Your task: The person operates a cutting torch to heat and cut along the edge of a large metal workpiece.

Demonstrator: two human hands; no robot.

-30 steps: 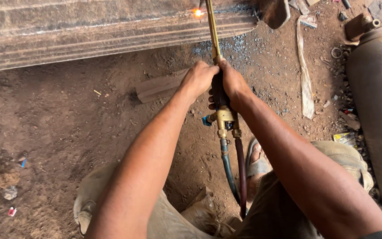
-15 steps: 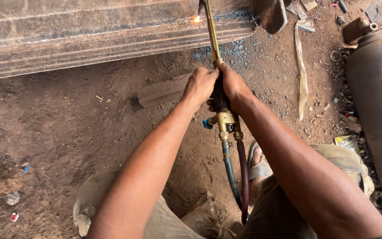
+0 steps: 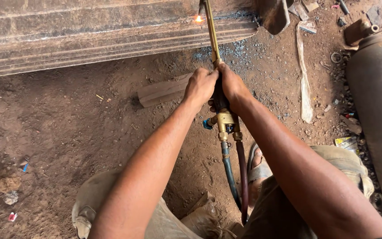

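Head view, hands: both are up front and centre, arms stretched out from the bottom of the frame.
Left hand: its grip is closed around the dark handle of the long brass cutting torch, on the left side of it, knuckles up.
Right hand: wrapped tight on the same handle from the right, touching the left hand, thumb side pressed to the tube.
Torch body: the thin brass tube runs straight away from the hands, up to the top edge of the picture.
Flame: a small bright orange glow burns just left of the tube's far end, right against the long rusty steel beam.
Beam: it lies across the whole upper left, ribbed along its length, resting on the brown dirt floor.
Valve block: the chunky brass valve block sits just below the hands, a small blue knob sticking out on its left.
Hoses: a dark blue-grey hose and a dark red hose drop side by side from the block, down between the knees.
Legs: khaki trousers on both sides, a sandalled foot just right of the hoses.
Right edge: a big grey metal gas cylinder lies well apart from the hands.
Ground clutter: a flat brown scrap of board just left of the left hand; a pale strip of cloth between hands and cylinder.
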